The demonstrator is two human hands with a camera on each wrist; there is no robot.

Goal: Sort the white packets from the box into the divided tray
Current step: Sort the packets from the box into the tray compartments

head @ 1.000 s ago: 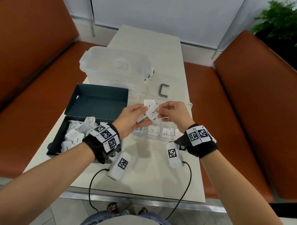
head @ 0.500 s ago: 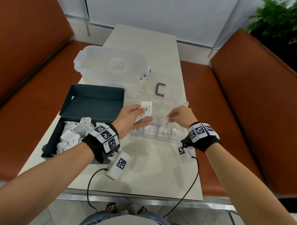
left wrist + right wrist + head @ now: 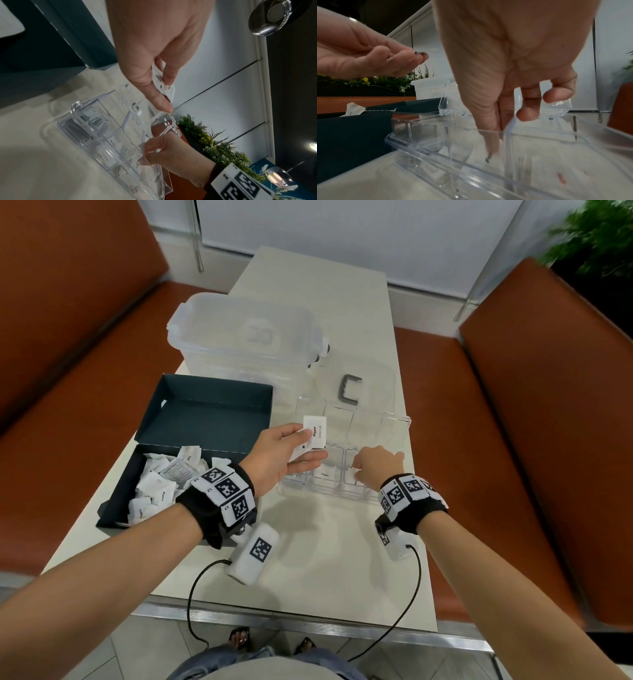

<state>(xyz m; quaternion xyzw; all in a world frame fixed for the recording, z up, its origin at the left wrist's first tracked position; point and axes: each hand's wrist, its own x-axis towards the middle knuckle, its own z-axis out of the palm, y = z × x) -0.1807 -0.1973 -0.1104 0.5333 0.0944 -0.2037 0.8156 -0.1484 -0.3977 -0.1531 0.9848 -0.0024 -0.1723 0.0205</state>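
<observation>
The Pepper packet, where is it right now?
In the head view the Pepper packet is pinched in the left hand, held above the left part of the clear divided tray, just right of the dark box.

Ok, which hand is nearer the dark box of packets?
Left. The left hand holds a Pepper packet just right of the dark box; the right hand is farther right, fingers down in the divided tray.

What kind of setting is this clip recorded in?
Probably a café or canteen booth: a narrow pale table sits between two orange-brown upholstered benches, with a planter of greenery behind, and condiment packets marked Pepper being sorted.
</observation>
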